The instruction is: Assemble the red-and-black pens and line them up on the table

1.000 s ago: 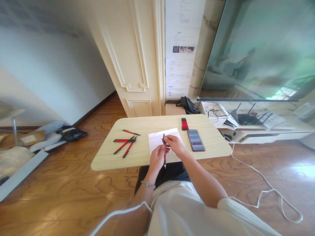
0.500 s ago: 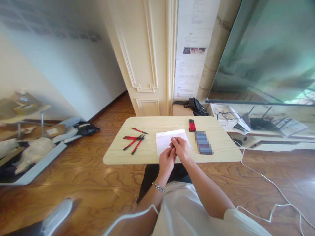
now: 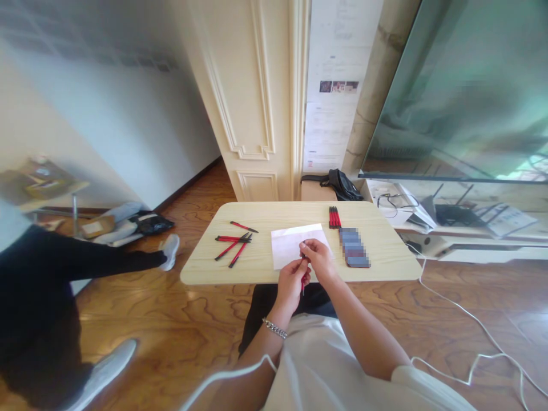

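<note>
My left hand (image 3: 292, 281) and my right hand (image 3: 319, 260) meet over the near edge of a small light wooden table (image 3: 377, 251), both pinched on one red and black pen (image 3: 303, 281) that points down toward my lap. Just beyond the hands lies a white sheet of paper (image 3: 287, 245). Several loose red and black pens (image 3: 233, 241) are scattered on the table's left part. A tidy row of pens (image 3: 334, 217) lies at the far right, next to a dark flat stack (image 3: 354, 247).
Another person in dark trousers and white shoes (image 3: 47, 285) strides across the wooden floor at the left. A white cable (image 3: 471, 319) trails over the floor at the right. A low white shelf (image 3: 471, 231) with routers stands behind, a black bag (image 3: 340, 184) by the door.
A person has walked into view at the left. My hands stay together at the table's near edge; the pen now shows hanging below them.
</note>
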`<act>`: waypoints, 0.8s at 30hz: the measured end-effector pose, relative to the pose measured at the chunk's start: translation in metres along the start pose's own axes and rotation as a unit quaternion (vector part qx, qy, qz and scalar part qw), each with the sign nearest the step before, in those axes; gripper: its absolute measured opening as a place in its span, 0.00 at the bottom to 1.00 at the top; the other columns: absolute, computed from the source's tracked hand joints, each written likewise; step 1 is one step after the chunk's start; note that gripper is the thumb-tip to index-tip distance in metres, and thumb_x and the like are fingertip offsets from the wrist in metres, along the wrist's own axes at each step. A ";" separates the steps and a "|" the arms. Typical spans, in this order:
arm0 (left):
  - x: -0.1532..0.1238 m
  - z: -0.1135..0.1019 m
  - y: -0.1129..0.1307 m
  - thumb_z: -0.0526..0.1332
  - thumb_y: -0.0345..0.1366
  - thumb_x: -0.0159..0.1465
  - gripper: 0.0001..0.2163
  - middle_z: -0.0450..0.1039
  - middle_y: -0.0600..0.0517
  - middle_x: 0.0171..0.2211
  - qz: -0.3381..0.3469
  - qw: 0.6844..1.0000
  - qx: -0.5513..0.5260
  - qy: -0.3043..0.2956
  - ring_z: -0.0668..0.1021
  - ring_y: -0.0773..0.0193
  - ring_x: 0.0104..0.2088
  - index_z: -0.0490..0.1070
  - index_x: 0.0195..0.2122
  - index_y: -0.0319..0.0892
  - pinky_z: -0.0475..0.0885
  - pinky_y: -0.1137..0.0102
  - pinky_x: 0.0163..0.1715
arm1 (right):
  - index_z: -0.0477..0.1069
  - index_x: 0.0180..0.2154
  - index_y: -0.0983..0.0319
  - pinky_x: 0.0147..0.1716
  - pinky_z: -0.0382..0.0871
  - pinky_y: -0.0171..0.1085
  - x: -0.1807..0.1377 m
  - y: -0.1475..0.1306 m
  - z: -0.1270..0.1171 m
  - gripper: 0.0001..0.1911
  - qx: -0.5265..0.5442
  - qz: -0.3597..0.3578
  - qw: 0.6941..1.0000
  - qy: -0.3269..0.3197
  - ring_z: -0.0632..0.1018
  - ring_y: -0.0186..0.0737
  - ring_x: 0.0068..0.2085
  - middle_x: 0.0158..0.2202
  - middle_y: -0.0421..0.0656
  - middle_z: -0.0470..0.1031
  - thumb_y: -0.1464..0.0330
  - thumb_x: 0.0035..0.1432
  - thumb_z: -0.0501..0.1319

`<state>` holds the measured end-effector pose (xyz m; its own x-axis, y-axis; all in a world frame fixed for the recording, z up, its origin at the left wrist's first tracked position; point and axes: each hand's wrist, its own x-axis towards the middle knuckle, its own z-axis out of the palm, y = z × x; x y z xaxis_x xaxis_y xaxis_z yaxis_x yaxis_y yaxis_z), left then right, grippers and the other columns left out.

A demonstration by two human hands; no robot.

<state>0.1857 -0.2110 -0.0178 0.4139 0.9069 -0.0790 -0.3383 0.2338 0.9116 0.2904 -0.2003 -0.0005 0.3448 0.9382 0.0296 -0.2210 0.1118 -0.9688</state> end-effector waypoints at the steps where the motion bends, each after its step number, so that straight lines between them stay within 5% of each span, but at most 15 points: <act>1: 0.000 0.000 0.000 0.63 0.50 0.57 0.17 0.66 0.54 0.22 -0.003 1.000 0.000 0.001 0.66 0.73 0.19 0.70 0.30 0.38 0.60 0.75 0.19 | 0.71 0.34 0.63 0.18 0.60 0.29 0.000 0.001 -0.001 0.17 0.009 0.013 1.000 -0.007 0.68 0.29 0.22 0.27 0.40 0.73 0.56 0.50 0.64; 5: -0.002 0.001 -0.002 0.60 0.52 0.58 0.19 0.68 0.53 0.23 -0.013 1.000 -0.015 -0.007 0.66 0.73 0.19 0.68 0.27 0.38 0.59 0.75 0.18 | 0.72 0.40 0.62 0.13 0.56 0.30 -0.001 0.004 -0.005 0.21 0.046 0.082 0.994 -0.054 0.67 0.29 0.19 0.32 0.44 0.75 0.52 0.53 0.59; 9: -0.002 -0.001 -0.002 0.62 0.50 0.57 0.18 0.69 0.53 0.23 -0.007 1.000 0.004 -0.016 0.66 0.73 0.19 0.69 0.30 0.38 0.59 0.75 0.18 | 0.71 0.36 0.62 0.23 0.67 0.30 0.000 0.004 -0.007 0.18 0.024 0.024 0.999 -0.008 0.73 0.33 0.27 0.28 0.41 0.74 0.56 0.49 0.65; 15: -0.001 -0.002 -0.005 0.62 0.50 0.57 0.18 0.70 0.52 0.25 -0.008 1.000 -0.011 -0.010 0.66 0.74 0.19 0.71 0.34 0.37 0.58 0.76 0.17 | 0.71 0.39 0.64 0.14 0.57 0.30 0.001 0.008 -0.009 0.22 0.048 0.069 0.995 -0.050 0.69 0.30 0.21 0.31 0.44 0.75 0.52 0.52 0.61; 19: -0.001 -0.003 -0.006 0.63 0.49 0.57 0.17 0.70 0.52 0.25 0.003 1.000 -0.005 -0.008 0.66 0.74 0.19 0.71 0.33 0.37 0.57 0.76 0.17 | 0.71 0.36 0.63 0.20 0.63 0.30 0.001 0.008 -0.009 0.19 0.028 0.028 0.999 -0.007 0.71 0.31 0.24 0.27 0.41 0.73 0.56 0.48 0.67; 24: -0.002 -0.003 -0.005 0.63 0.49 0.58 0.17 0.70 0.52 0.25 0.005 1.000 -0.003 -0.003 0.67 0.74 0.19 0.71 0.34 0.37 0.58 0.76 0.17 | 0.73 0.36 0.64 0.23 0.65 0.33 0.001 0.003 -0.010 0.21 0.038 0.060 0.997 -0.040 0.72 0.33 0.25 0.29 0.44 0.75 0.53 0.50 0.63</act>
<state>0.1842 -0.2125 -0.0234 0.4163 0.9067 -0.0678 -0.3466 0.2272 0.9101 0.2987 -0.2025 -0.0057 0.2379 0.9692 -0.0632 -0.3256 0.0183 -0.9453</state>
